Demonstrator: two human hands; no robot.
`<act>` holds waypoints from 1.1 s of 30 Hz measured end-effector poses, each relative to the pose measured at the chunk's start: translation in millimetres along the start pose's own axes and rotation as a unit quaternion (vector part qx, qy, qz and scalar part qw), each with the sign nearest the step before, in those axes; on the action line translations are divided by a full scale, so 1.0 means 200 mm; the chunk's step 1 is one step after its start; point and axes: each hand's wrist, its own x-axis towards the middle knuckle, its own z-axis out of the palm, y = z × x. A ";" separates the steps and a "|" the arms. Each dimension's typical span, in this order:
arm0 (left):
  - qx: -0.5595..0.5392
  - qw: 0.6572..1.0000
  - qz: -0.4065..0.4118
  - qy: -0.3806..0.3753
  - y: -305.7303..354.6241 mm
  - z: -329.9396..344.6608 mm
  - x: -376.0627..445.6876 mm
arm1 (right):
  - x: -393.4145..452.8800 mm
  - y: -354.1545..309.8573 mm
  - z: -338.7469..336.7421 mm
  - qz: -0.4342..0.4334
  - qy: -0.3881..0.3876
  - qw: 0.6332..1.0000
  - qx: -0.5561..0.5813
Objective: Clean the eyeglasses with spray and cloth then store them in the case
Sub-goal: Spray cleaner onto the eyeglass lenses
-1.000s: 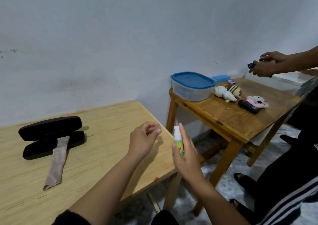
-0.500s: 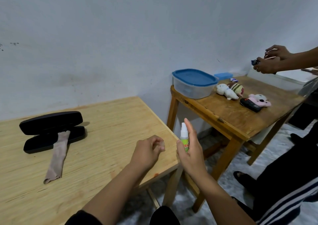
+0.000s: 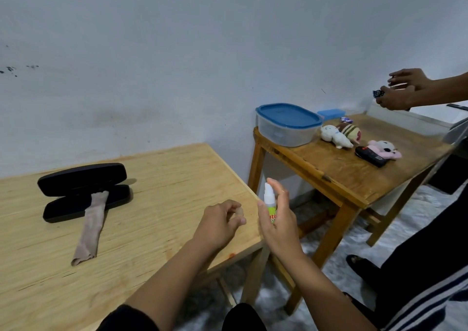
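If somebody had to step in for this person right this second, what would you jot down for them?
Right hand: grip closed around the upright spray bottle, index finger raised by the nozzle, just past the light table's edge.
Left hand: loosely curled above the light table; whether it holds anything cannot be told.
Glasses case: lying open on the light table, far left.
Cloth: draped from the case onto the tabletop.
Eyeglasses: not visible anywhere in view.
Done: bottle picked up.
Left: find the glasses, spray, wipe with the cloth, put them in the case.
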 end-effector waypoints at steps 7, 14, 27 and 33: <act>0.089 0.994 0.020 0.053 -0.03 -0.08 -0.02 | 0.03 -0.06 0.01 -0.020 0.002 1.000 0.003; 0.251 0.962 0.040 0.101 -0.05 -0.33 0.01 | 0.09 -0.19 0.07 -0.041 -0.004 0.999 0.015; 0.404 0.900 -0.011 0.161 -0.13 -0.96 -0.13 | 0.20 -0.55 0.38 -0.141 -0.036 0.986 0.082; 0.399 0.885 -0.072 0.229 -0.26 -1.32 -0.39 | 0.17 -0.84 0.69 -0.190 -0.088 0.967 0.142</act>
